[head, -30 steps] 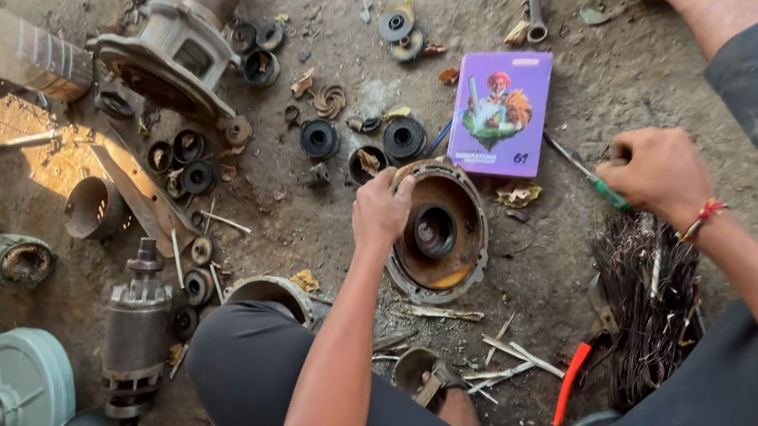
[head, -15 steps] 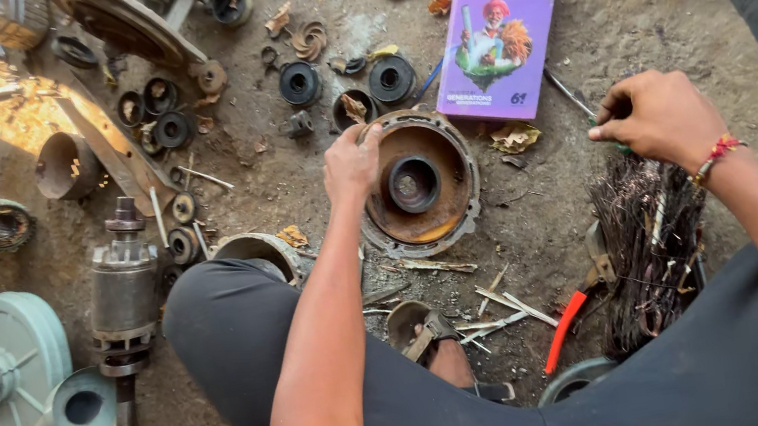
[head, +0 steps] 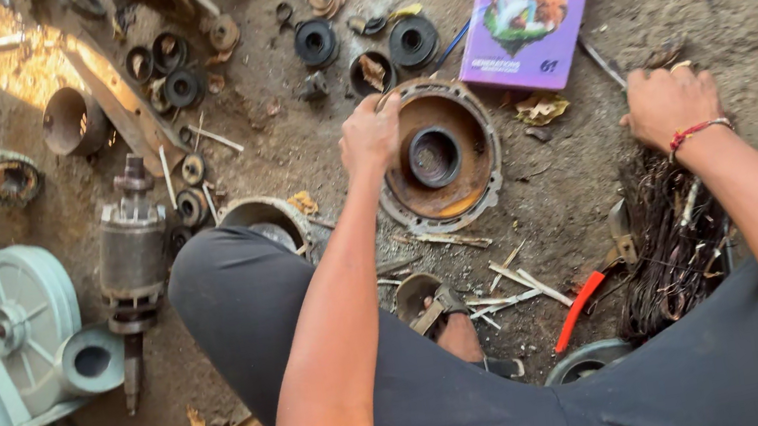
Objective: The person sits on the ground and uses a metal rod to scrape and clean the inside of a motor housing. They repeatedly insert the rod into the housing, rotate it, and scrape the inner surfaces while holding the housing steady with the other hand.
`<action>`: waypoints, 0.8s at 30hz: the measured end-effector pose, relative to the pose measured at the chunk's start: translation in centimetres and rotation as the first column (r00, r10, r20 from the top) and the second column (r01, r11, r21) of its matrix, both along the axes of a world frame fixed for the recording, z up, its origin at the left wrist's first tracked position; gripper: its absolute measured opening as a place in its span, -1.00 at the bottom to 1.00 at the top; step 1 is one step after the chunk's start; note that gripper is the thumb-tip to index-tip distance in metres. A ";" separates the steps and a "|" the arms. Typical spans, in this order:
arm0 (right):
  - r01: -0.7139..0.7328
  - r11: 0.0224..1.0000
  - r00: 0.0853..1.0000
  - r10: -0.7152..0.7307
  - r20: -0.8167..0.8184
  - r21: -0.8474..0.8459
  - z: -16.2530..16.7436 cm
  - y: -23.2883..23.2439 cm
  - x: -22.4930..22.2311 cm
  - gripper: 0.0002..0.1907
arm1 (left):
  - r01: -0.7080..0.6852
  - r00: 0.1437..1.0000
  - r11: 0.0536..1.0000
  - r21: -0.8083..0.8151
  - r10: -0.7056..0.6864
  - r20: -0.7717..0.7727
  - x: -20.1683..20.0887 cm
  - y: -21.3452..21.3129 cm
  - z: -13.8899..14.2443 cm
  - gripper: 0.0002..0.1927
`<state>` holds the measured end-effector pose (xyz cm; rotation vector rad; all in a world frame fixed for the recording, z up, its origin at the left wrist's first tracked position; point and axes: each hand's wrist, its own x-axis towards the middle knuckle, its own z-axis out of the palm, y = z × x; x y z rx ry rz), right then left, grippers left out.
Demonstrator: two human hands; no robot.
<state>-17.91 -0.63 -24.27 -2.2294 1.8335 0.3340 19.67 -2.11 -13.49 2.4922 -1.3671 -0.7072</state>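
My left hand (head: 371, 134) grips the left rim of a round rusty motor end cover (head: 451, 157) lying on the dirt floor. My right hand (head: 670, 102), with a red thread at the wrist, is closed around a thin tool (head: 601, 62) whose shaft points toward a purple box (head: 531, 8). A tangle of dark copper winding wire (head: 669, 245) lies just below that hand. My legs in dark trousers fill the lower frame.
A motor rotor (head: 130, 255) and a pale green fan housing (head: 24, 331) lie at the left. Bearings and black rings (head: 316, 42) are scattered at the top. Red-handled pliers (head: 581, 305) and wooden slivers lie near my sandalled foot (head: 433, 307).
The camera has dropped closer to the floor and shifted. My left hand stays on the cover's rim; my right hand has drawn nearer the wire tangle.
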 end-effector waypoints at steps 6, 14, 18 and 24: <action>0.159 0.980 0.987 -0.161 0.006 0.120 -1.8 -2.8 0.4 -0.64 | 0.042 0.999 0.998 0.040 -0.041 -0.021 -0.7 -0.4 0.0 -0.50; 0.263 0.938 0.942 -0.301 0.152 0.226 4.9 -3.6 0.2 -0.52 | 0.104 0.980 0.975 -0.197 -0.135 -0.149 -0.1 -0.4 -0.7 -0.50; 0.142 0.961 0.891 -0.229 0.392 0.237 12.0 -0.1 4.1 -0.63 | 0.230 0.944 0.951 -0.204 -0.269 -0.189 -1.0 -0.3 1.2 -0.49; -0.204 0.968 0.703 0.041 0.710 0.146 16.7 5.7 9.2 -0.56 | 0.186 0.941 0.948 -0.259 -0.247 -0.231 -3.0 -0.4 2.2 -0.45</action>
